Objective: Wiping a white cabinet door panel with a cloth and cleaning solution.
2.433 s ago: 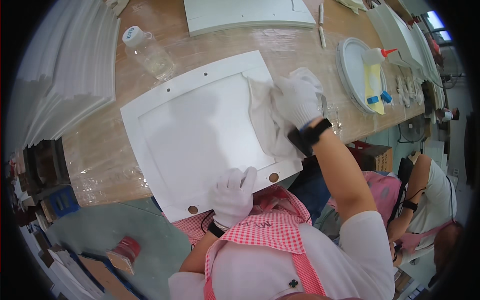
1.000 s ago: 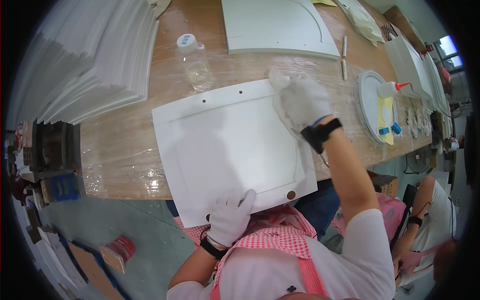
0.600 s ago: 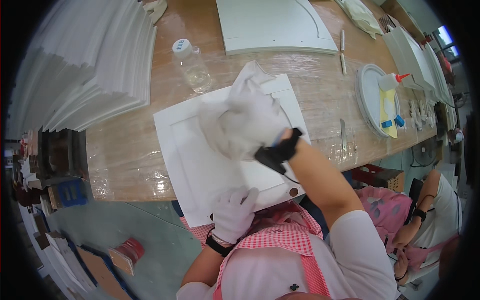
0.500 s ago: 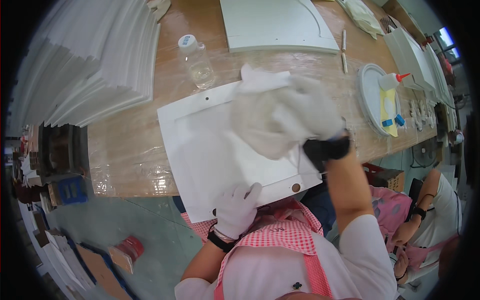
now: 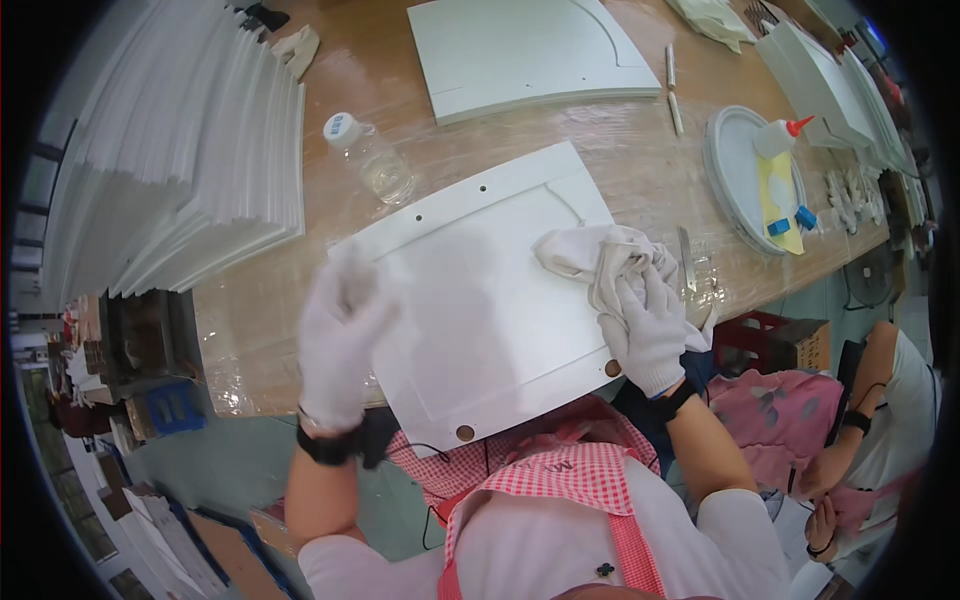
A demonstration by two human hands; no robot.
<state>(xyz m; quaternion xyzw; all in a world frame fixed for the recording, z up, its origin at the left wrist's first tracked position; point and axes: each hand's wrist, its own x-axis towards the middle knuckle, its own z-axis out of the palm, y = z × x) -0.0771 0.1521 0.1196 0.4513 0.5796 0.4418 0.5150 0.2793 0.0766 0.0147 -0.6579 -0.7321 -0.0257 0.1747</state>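
A white rectangular panel (image 5: 450, 330) with drilled holes and a shallow groove lies at the near edge of the table, overhanging it slightly. My right hand (image 5: 645, 335), in a white glove, is closed on a crumpled white cloth (image 5: 615, 250) at the panel's right side. Part of the cloth rests on the panel and part hangs past its edge. My left hand (image 5: 340, 345), gloved too, is at the panel's left edge. Motion blurs its fingers, and I cannot tell whether they touch the panel.
Beyond the panel stand a clear bottle with a white cap (image 5: 370, 160) and stacked white panels (image 5: 535, 50). A tall stack of white sheets (image 5: 190, 150) rises at left. On the right are a knife (image 5: 686, 258), a round lid (image 5: 725, 170) holding a red-tipped glue bottle (image 5: 780, 137), and a seated co-worker (image 5: 885, 430).
My right hand has drawn the cloth nearer and rightward, uncovering the panel's far part. My left hand has gone from the near edge to the left side. The panel has turned slightly.
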